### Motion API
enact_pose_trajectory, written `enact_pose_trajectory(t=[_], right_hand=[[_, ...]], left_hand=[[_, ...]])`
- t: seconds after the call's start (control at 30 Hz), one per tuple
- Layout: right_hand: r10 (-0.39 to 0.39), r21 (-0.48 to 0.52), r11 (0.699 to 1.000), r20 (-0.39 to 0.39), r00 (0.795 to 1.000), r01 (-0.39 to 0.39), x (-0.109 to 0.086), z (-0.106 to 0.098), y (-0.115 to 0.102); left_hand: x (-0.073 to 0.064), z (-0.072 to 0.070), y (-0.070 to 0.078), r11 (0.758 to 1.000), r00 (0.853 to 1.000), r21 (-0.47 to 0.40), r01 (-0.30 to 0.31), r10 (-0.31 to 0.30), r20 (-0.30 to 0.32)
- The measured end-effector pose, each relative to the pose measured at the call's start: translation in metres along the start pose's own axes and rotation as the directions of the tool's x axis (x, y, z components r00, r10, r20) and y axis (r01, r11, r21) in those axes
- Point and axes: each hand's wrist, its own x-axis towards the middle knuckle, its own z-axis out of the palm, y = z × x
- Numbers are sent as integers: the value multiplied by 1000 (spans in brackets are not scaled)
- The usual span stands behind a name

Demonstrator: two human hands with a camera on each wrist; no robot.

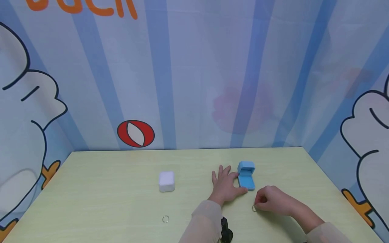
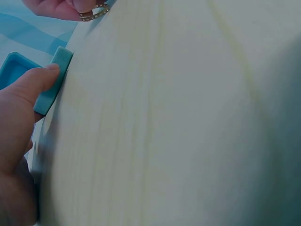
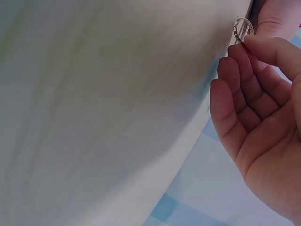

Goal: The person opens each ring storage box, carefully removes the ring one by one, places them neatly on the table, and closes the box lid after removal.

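An open light-blue ring box (image 1: pixel 247 182) stands on the table with its lid raised at the back. My left hand (image 1: pixel 225 189) holds it from the left, thumb at the front edge and index finger beside the hinge; the other fingers spread away. In the left wrist view the thumb presses the box's edge (image 2: pixel 57 77). Just right of and nearer than the box, my right hand (image 1: pixel 276 199) pinches a thin gold-coloured ring (image 1: pixel 253 208) between thumb and index finger. Small studs or stones line the ring's band (image 2: pixel 94 16) in the left wrist view.
A closed pale-lilac box (image 1: pixel 166 181) stands left of the hands. Nearer the front lies a second ring (image 1: pixel 163 219), flat on the light wooden table (image 1: pixel 115 195). A printed blue striped curtain (image 1: pixel 194 84) rises behind the table and along both sides.
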Motion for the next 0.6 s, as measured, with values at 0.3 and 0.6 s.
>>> enact_pose_trajectory(t=[0.3, 0.6], right_hand=[[-1, -19, 1000, 1, 1000, 1, -1, 2, -3], [-3, -31, 1000, 9, 1000, 3, -3, 2, -3]], left_hand=[[1, 0, 0, 1000, 1000, 5, 3, -3, 0], [1, 0, 1, 1000, 1000, -4, 8, -8, 3]])
